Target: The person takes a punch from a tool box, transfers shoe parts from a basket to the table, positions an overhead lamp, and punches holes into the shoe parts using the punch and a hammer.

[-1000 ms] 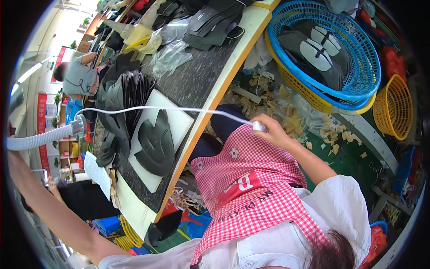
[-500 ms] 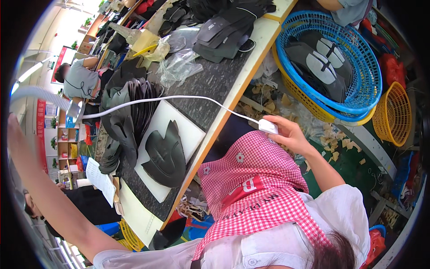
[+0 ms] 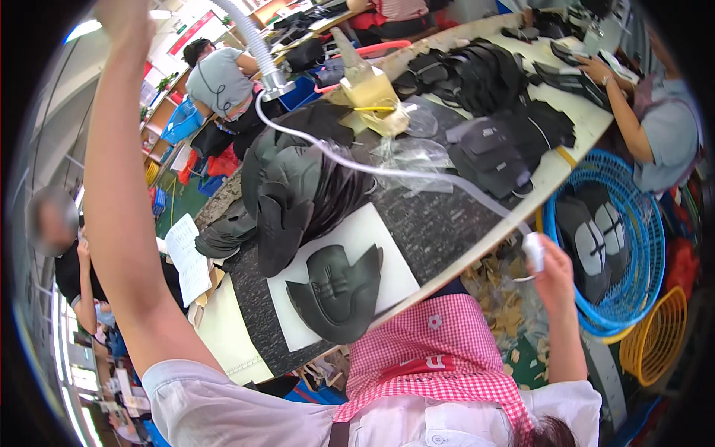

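Observation:
In the head view, my right hand [image 3: 557,277] is closed on a small white block [image 3: 534,252] at the end of a white cable [image 3: 417,173]; whether it is a plug or a switch I cannot make out. The cable slants across the workbench to the metal end [image 3: 276,84] of a grey flexible hose. My left arm stretches up the left side; its hand [image 3: 123,16] is blurred at the upper rim, its fingers unclear. Before me a black moulded shoe-upper piece [image 3: 337,290] lies on a white board [image 3: 398,257], beside a stack of similar black pieces [image 3: 335,179].
Blue and yellow baskets [image 3: 655,257] with black-and-white pieces stand right of the bench; an orange-yellow basket [image 3: 646,350] is nearby. A yellowish bottle [image 3: 370,93], clear plastic bags [image 3: 417,155] and black parts [image 3: 499,145] occupy the far bench. Co-workers sit around; scraps litter the floor.
The view has turned, shifting the bench rightward. My left arm has swung from the far left rim up toward the top. My right hand, still gripping the white block, now appears nearer the blue basket.

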Available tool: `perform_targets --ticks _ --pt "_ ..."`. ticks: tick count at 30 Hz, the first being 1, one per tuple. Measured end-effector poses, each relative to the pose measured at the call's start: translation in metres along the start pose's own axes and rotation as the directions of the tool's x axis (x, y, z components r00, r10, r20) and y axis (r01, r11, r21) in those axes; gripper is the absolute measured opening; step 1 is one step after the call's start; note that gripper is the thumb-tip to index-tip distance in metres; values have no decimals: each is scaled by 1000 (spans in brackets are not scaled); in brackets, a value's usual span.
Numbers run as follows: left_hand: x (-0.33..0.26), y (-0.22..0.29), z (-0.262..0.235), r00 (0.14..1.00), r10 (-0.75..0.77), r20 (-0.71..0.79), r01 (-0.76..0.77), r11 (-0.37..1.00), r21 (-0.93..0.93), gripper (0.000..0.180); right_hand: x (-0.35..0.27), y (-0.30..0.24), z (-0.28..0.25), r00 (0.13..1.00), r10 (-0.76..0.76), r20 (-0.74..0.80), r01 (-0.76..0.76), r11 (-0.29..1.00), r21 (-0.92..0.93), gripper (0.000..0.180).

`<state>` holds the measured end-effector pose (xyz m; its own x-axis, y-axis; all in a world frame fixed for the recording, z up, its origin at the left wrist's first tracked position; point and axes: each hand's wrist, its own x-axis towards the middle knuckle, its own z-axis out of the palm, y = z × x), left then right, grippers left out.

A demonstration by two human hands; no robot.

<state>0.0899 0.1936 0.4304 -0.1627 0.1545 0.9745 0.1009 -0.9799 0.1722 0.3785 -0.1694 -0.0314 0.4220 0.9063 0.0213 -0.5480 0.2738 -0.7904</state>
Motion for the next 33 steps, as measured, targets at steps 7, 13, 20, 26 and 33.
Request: perform_targets --ticks 7,13,20,26,33 --pt "-32 -51 39 845 -383 373 335 923 190 42 134 -84 -5 897 -442 -13 437 890 -132 42" --pt "-77 -105 47 866 -376 330 449 874 -183 24 307 -117 -18 872 -483 83 459 745 -485 33" --pt "-110 -212 6 978 -168 126 199 934 -296 20 434 -34 77 851 -267 452 508 203 -837 35" --pt "-169 -251 -39 866 -450 217 467 884 -31 23 459 46 141 739 33 673 650 -297 -700 32" --pt "-192 -269 -24 882 -448 146 469 864 -185 18 528 41 186 789 -80 609 591 370 -717 33"
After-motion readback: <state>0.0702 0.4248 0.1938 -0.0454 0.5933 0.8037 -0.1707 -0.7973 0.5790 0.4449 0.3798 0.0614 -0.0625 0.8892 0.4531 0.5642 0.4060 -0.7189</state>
